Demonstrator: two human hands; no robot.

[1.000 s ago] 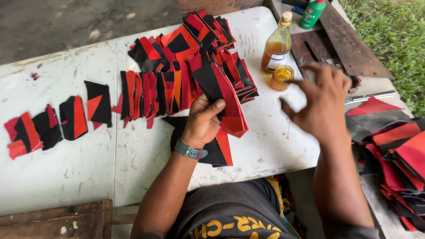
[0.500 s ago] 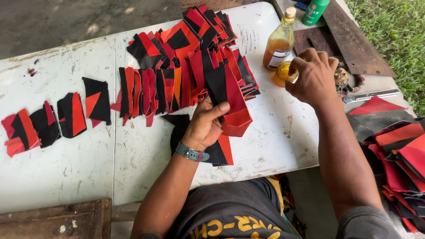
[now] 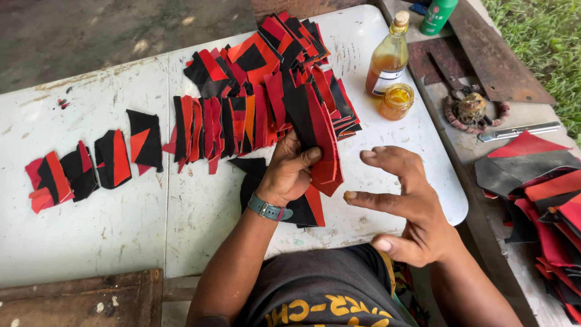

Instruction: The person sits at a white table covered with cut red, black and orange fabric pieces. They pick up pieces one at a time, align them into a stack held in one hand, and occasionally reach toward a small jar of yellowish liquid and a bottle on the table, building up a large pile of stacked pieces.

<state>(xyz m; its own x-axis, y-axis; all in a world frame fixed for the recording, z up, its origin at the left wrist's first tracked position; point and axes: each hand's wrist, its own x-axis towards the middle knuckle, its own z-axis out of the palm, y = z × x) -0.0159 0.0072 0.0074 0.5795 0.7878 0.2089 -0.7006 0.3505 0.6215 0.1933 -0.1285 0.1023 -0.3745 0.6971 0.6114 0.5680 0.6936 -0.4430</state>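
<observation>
My left hand [image 3: 289,172], with a teal watch on its wrist, grips a stack of red and black cut pieces [image 3: 316,136] held upright over the white table [image 3: 109,224]. My right hand [image 3: 408,203] hovers just right of the stack, fingers spread and empty, its index fingertip close to the stack's lower edge. Many more red and black pieces [image 3: 254,91] lie overlapped in rows beyond the stack, and a few separate ones [image 3: 97,163] sit toward the left.
A glass bottle of amber liquid [image 3: 387,60] and a small open jar [image 3: 396,100] stand at the table's far right. A green can [image 3: 437,15], metal tools [image 3: 517,130] and a heap of red and black material [image 3: 544,188] lie on the right bench. Grass lies beyond it.
My right hand has come back from the small jar near the bottle to a spot beside the stack, fingers spread. My left hand keeps holding the stack.
</observation>
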